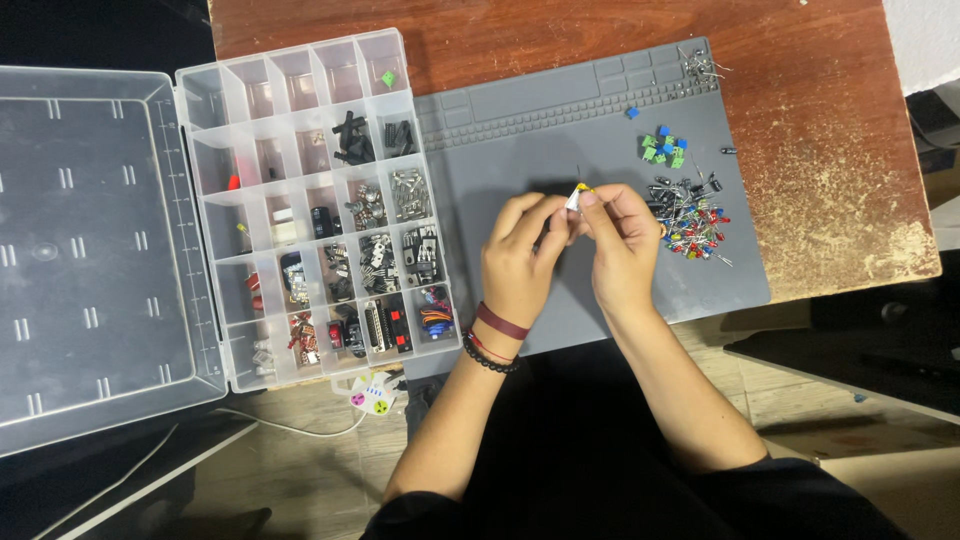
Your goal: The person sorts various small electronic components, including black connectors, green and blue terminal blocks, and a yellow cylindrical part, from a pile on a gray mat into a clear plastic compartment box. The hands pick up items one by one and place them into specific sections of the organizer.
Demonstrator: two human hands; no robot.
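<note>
My left hand and my right hand meet above the grey work mat. Both pinch a small pale component with a yellow end, whose thin wire leads stick up between the fingertips. Bracelets circle my left wrist. Just right of my right hand lies a pile of loose small parts, red, yellow and dark, with wire leads. A cluster of small green and blue blocks sits above that pile.
A clear compartment box with several sorted parts lies open at the left, its lid folded flat. The mat lies on a worn wooden table. A white power strip and cable lie on the floor below.
</note>
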